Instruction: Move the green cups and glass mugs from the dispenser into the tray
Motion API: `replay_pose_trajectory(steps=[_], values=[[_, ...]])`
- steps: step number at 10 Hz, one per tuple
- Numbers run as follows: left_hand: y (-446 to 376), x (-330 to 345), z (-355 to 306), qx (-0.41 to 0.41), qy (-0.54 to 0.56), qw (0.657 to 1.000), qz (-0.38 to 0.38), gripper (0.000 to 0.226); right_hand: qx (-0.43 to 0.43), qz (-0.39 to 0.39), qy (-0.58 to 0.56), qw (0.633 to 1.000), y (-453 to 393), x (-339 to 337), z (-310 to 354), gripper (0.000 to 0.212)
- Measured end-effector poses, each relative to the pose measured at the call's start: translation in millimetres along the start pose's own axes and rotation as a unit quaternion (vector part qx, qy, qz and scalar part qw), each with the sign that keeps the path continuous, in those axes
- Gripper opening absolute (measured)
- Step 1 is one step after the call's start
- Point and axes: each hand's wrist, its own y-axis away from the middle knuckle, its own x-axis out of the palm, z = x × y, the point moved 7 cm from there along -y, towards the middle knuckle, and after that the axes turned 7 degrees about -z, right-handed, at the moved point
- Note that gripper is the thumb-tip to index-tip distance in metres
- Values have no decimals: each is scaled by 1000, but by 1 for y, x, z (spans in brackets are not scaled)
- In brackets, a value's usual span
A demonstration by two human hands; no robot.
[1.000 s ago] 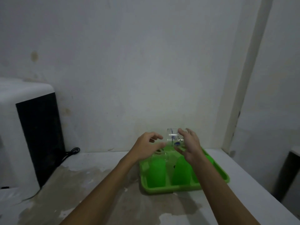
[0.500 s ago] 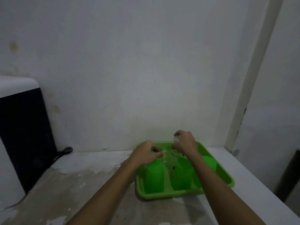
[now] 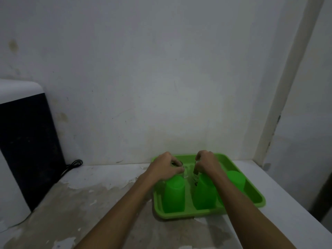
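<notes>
Hands reach into the shallow green plastic tray (image 3: pixel 255 193): our left hand (image 3: pixel 166 168) and right hand (image 3: pixel 206 163) each curl onto a clear glass mug (image 3: pixel 186 171) behind three inverted green plastic cups (image 3: pixel 175 193).

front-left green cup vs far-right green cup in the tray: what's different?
The front-left green cup stands in full view at the tray's near-left corner; the far-right green cup sits farther back on the right, partly hidden by the right forearm. The left hand hovers right behind the front-left cup's top, while no hand is near the far-right cup's top. Both are bright green, upside down, and inside the tray.
</notes>
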Motion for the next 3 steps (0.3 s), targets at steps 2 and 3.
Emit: replay_pose_trajectory(steps=[2,3], values=[[8,-4,-4,15,0,999,35,34,5,9,29,1000,-1,-1,1,62],[9,-20,3,-11,13,1000,2,28,0,-27,45,999,2,-15,10,59]])
